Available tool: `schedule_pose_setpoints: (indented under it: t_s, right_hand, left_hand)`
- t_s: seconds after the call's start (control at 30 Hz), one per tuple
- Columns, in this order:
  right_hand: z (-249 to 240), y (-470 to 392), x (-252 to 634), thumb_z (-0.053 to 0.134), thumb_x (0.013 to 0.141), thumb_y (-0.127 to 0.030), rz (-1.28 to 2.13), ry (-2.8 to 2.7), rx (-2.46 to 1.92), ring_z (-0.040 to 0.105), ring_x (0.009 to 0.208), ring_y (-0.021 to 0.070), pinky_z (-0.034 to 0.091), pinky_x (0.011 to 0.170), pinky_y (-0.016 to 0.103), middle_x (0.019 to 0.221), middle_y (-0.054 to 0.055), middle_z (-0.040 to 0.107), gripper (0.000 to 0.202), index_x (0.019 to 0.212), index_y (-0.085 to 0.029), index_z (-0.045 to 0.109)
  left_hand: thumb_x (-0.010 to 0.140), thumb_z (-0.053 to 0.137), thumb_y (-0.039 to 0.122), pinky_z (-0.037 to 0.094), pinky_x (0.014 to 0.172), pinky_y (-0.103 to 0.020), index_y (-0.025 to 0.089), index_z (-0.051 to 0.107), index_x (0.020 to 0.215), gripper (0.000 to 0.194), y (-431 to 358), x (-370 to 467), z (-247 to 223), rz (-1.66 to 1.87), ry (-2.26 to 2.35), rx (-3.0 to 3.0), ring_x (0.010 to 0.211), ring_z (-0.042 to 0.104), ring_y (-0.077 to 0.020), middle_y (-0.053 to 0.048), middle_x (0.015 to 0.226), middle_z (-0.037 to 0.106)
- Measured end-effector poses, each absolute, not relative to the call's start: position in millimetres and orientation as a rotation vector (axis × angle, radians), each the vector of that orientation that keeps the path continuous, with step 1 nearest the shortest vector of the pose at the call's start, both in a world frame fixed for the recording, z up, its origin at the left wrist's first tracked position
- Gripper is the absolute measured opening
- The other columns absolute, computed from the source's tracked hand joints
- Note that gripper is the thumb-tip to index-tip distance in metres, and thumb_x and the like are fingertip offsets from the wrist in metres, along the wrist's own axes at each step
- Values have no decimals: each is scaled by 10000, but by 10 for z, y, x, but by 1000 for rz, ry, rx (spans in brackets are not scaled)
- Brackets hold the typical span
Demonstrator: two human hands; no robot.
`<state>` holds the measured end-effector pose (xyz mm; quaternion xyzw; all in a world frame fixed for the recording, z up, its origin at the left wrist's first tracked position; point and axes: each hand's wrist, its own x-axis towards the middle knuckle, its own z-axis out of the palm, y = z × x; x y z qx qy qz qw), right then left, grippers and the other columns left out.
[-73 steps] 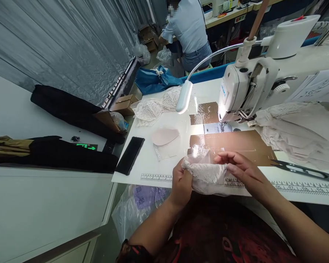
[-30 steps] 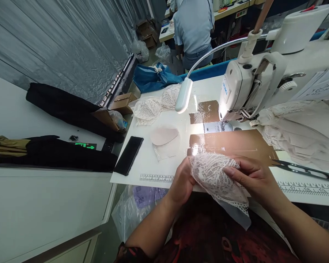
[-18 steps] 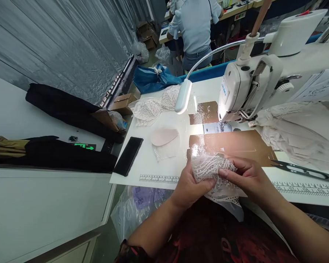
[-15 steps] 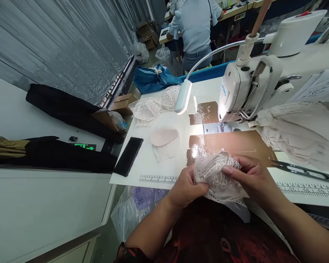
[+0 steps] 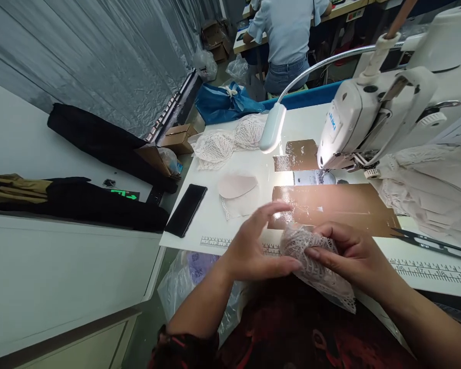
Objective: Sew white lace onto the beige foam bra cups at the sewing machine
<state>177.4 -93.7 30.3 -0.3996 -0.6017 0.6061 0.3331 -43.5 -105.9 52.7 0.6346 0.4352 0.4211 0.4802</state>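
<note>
A whitish lace bra cup (image 5: pixel 311 259) is held over the table's front edge by my right hand (image 5: pixel 348 256), thumb on top and fingers behind. My left hand (image 5: pixel 255 246) is just left of the lace, thumb and fingers spread wide with nothing gripped between them. Further left on the table lies a pale pink oval pad (image 5: pixel 237 186) on a piece of lace-edged fabric (image 5: pixel 242 204). The white sewing machine (image 5: pixel 346 120) stands beyond my hands, its needle area lit over brown sheet (image 5: pixel 334 205) taped to the tabletop.
A black phone (image 5: pixel 186 210) lies at the table's left edge. Joined lace cups (image 5: pixel 215 147) sit at the back, near a lamp (image 5: pixel 273 128). Black thread snips (image 5: pixel 438 243) and a fabric pile (image 5: pixel 438 179) are to the right. A person (image 5: pixel 286 36) sits ahead.
My left hand has let go of the lace cup and opened to its left. My right hand still holds the cup, which now hangs tilted. The view has shifted slightly.
</note>
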Motion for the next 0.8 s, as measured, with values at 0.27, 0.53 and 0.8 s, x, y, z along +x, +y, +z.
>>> schedule_pose_setpoints:
  t_s: [0.27,0.53,0.8]
  right_hand:
    - [335,-927,1746,639,859,-343,1112,-1755,-1064,648,742,186,510,664,295,800,36,706,200,695,-230,651]
    - [320,-897,1752,637,864,-305,1125,-1747,-1089,613,641,145,461,581,264,725,10,679,232,650,-220,606]
    - [244,-843,1844,656,845,-418,1295,-1638,-1216,561,616,147,427,547,259,700,14,653,218,773,-214,671]
  left_hand:
    - [797,697,362,432,647,-239,162,643,946,255,-990,-290,417,698,970,1521,706,526,-143,-20,798,583]
    - [827,684,360,447,710,-244,158,698,975,251,-945,-272,480,728,1013,1508,773,572,-157,-40,846,647]
    - [839,653,346,378,589,-213,145,697,812,208,-842,-157,427,755,1039,1505,637,499,-115,-5,697,585]
